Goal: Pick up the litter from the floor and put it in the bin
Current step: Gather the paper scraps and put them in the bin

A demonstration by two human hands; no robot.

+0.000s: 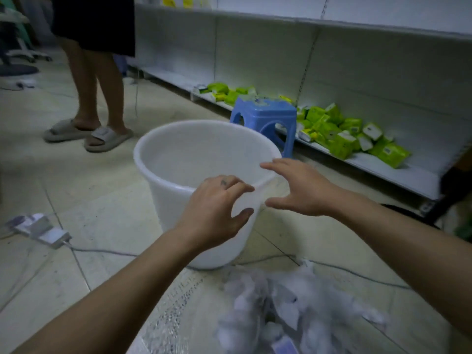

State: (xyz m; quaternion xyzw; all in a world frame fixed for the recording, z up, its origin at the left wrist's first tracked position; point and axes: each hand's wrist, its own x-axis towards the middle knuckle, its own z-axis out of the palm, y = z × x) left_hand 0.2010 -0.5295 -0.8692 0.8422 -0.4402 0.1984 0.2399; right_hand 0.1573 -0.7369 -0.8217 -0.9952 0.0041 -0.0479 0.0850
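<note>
A white plastic bin (163, 159) stands upright on the tiled floor in the middle of the view, and I see nothing inside it. My left hand (214, 210) hovers at its near rim with fingers curled and apart, holding nothing. My right hand (298, 187) is spread open just to the right of the rim, also holding nothing. A heap of crumpled white paper and plastic litter (286, 302) lies on the floor in front of the bin, below my forearms. It looks blurred.
A blue plastic stool (265, 116) stands behind the bin. White shelving (357, 72) with green packets (339, 134) runs along the right. A person in slippers (89, 134) stands at the left. A power strip (40, 228) and cables lie on the floor.
</note>
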